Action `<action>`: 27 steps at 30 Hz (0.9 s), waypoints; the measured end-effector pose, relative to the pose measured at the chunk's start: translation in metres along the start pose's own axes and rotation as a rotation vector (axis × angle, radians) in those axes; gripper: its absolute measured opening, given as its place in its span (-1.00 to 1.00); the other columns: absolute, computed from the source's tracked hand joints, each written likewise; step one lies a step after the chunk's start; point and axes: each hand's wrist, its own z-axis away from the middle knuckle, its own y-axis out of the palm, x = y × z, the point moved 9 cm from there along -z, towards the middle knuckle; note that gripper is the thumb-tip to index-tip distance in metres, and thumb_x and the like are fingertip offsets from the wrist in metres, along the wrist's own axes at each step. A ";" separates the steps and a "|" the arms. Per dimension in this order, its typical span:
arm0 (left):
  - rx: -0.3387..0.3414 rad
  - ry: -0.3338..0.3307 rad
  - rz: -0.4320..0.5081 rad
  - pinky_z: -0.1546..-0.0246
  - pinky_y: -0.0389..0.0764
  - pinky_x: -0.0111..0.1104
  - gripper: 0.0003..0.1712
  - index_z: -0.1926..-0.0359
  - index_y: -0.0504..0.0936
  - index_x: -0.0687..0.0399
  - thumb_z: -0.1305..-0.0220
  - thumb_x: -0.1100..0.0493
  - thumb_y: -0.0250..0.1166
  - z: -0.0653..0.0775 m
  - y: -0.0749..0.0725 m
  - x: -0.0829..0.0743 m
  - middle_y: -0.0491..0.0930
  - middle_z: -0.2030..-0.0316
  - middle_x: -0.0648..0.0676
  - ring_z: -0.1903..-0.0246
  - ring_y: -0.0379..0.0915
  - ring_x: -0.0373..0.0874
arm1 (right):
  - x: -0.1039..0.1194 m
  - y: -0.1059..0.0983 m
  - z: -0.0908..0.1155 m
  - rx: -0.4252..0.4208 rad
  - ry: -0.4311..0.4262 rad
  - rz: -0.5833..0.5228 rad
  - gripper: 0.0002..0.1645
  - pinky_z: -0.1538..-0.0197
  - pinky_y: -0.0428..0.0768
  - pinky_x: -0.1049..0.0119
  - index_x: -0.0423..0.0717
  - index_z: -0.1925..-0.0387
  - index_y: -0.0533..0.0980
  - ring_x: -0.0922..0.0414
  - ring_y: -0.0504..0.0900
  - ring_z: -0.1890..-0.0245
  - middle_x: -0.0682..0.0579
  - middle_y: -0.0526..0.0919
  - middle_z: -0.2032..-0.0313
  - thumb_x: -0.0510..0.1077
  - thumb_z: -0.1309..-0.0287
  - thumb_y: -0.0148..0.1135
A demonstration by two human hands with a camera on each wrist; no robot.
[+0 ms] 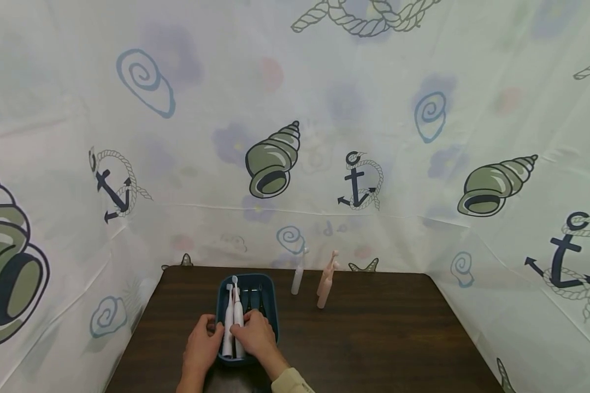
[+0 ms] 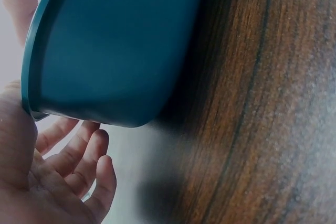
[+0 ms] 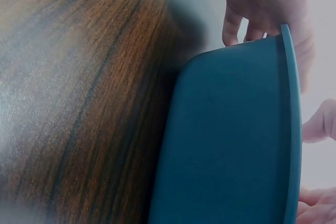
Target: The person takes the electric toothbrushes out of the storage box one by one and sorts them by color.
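A dark blue bin [image 1: 274, 297] holds two white electric toothbrushes [image 1: 228, 322] along its left side and dark brushes [image 1: 261, 295] on its right. My left hand [image 1: 201, 346] grips the bin's left wall, thumb over the rim and fingers outside, as the left wrist view shows. My right hand [image 1: 259, 337] reaches in from the right, with thumb and index finger pinching the handle of the right-hand white toothbrush. The bin's contents stay hidden behind its wall in both wrist views.
A white toothbrush [image 1: 298, 278] stands upright behind the bin to the right. Beside it stand two pink toothbrushes [image 1: 325, 289], one partly behind the other. All rest on a dark wooden table [image 1: 373, 327], with a patterned cloth [image 1: 324, 98] hanging behind and at the sides.
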 end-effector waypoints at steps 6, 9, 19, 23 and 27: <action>0.003 -0.012 -0.009 0.04 0.52 0.14 -0.41 -0.39 0.45 0.15 -0.54 -0.10 0.14 -0.001 0.004 0.005 0.64 -0.20 0.28 -0.08 0.62 0.13 | -0.001 -0.004 -0.001 -0.005 -0.004 -0.057 -0.64 0.35 0.54 0.21 0.03 0.14 0.62 0.22 0.57 0.44 0.19 0.63 0.39 0.08 -0.08 0.49; -0.004 -0.010 -0.012 0.05 0.53 0.13 -0.41 -0.39 0.45 0.13 -0.54 -0.12 0.13 -0.002 0.004 0.006 0.65 -0.20 0.28 -0.09 0.62 0.13 | 0.000 -0.009 0.000 -0.017 -0.030 -0.113 -0.64 0.35 0.55 0.25 0.01 0.11 0.63 0.24 0.56 0.44 0.19 0.63 0.38 0.03 -0.09 0.49; -0.034 -0.002 -0.012 0.07 0.56 0.09 -0.41 -0.37 0.46 0.18 -0.54 -0.10 0.13 -0.003 0.002 0.005 0.68 -0.14 0.27 -0.03 0.66 0.10 | -0.001 -0.020 0.001 -0.055 -0.084 -0.212 -0.63 0.30 0.57 0.29 -0.03 0.05 0.62 0.27 0.54 0.38 0.17 0.62 0.33 -0.02 -0.13 0.50; -0.023 0.005 -0.002 0.05 0.55 0.12 -0.40 -0.38 0.46 0.18 -0.54 -0.11 0.13 -0.004 0.002 0.003 0.67 -0.16 0.27 -0.06 0.64 0.11 | 0.000 -0.026 0.002 -0.069 -0.115 -0.269 -0.63 0.25 0.59 0.31 -0.07 -0.01 0.60 0.26 0.54 0.33 0.14 0.63 0.27 -0.06 -0.20 0.45; -0.022 0.009 0.005 0.06 0.55 0.12 -0.41 -0.39 0.45 0.16 -0.55 -0.10 0.13 -0.003 0.001 0.004 0.66 -0.18 0.26 -0.07 0.64 0.09 | 0.000 -0.031 0.002 -0.097 -0.145 -0.316 -0.62 0.18 0.58 0.36 -0.09 -0.06 0.58 0.27 0.54 0.27 0.12 0.63 0.20 -0.08 -0.26 0.42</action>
